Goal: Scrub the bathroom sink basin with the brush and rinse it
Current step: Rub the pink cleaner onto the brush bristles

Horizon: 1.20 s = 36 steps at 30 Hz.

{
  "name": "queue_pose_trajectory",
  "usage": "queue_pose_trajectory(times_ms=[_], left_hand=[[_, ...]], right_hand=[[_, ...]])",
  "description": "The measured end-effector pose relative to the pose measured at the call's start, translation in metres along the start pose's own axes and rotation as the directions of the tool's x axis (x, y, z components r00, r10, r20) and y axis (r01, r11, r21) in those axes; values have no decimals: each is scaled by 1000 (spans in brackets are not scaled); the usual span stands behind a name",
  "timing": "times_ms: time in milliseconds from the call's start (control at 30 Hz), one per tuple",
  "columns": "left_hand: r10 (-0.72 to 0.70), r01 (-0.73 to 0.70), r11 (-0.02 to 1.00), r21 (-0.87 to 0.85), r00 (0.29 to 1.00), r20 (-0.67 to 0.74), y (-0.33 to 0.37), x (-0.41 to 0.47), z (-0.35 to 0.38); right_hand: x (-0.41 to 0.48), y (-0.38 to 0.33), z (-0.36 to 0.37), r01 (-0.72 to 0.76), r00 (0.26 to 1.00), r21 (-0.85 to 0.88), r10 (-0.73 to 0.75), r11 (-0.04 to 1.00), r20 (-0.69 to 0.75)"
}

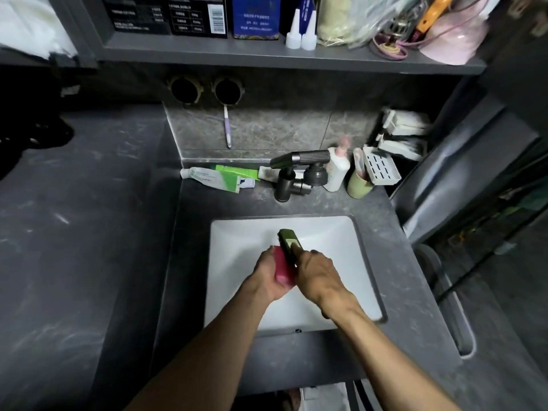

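Note:
A white rectangular sink basin (237, 244) is set into a dark grey counter. Over its middle my right hand (318, 274) grips the handle of a dark green brush (289, 240), whose head points away from me toward the basin's far wall. My left hand (265, 277) holds a pink block, perhaps soap or a sponge (281, 269), right against the brush's left side. Both hands meet above the basin floor. The drain is hidden under them.
A dark metal faucet (299, 173) stands behind the basin, with toothpaste tubes (216, 178) to its left and a white pump bottle (336, 170), green cup (360, 182) and white soap dish (381, 167) to its right. A cluttered shelf (290, 54) hangs above.

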State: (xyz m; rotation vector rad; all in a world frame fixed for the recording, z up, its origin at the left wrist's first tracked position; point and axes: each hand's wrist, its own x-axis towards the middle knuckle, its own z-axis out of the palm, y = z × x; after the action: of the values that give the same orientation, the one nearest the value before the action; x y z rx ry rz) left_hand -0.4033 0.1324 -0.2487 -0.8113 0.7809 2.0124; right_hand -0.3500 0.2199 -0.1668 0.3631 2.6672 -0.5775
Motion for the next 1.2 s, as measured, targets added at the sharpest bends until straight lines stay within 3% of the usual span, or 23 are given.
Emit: queue_pose_trajectory(times_ms=[67,133,233,300,400,433,467,500,567,600,667,767,833,900,967,1067,1200], left_hand=[[33,-33,999,-7,999,2,13,-4,-3],[68,-68,998,3,997,-29,27,-4,-9],[38,-34,998,60,997,-69,32,-3,-11],[-13,21,995,96,997,-80,26,-1,-12],[-57,59,995,81,998,-34,22,-5,-15],[-51,53,996,77,999,-18,24,-6,-16],[-41,41,996,79,999,-6,29,-6,-18],[-22,22,996,81,1000,-3,35,-7,-20],[-1,3,997,72,1000,-21,45,-7,-22],[-4,6,997,78,999,-37,48,-4,-25],[-7,14,992,126,998,-58,52,1,-28],[15,-4,966,257,999,-41,52,4,-32],[52,-44,936,349,999,-14,51,4,-33],[80,-86,942,325,996,31,51,1,-33],[105,-122,959,254,991,79,54,-1,-32],[93,-132,962,240,981,168,58,-1,-33],[13,-47,976,211,987,159,63,3,-27]], right_hand=[[-9,0,-4,20,998,-30,-22,999,-62],[-23,-3,-4,33,999,-28,-33,999,-32],[-33,-22,11,3,998,-9,-3,1000,66],[-17,-26,21,-50,999,4,50,999,6],[12,-11,29,-57,997,194,64,979,-35],[16,-3,30,-63,997,401,74,914,-13],[16,4,29,-88,996,651,85,754,36],[15,12,29,-125,992,852,85,508,94],[9,25,27,-198,980,980,-2,18,198],[7,30,25,-230,973,965,-63,-125,224],[3,38,23,-276,957,922,-171,-271,236],[0,46,22,-318,937,889,-250,-329,243],[0,49,21,-309,941,903,-235,-298,245],[-1,50,18,-265,957,949,-168,-170,237],[-5,47,11,-185,977,980,-94,70,191],[-11,41,1,-45,997,894,-32,446,66],[-18,32,-7,175,982,487,-112,856,-155]])
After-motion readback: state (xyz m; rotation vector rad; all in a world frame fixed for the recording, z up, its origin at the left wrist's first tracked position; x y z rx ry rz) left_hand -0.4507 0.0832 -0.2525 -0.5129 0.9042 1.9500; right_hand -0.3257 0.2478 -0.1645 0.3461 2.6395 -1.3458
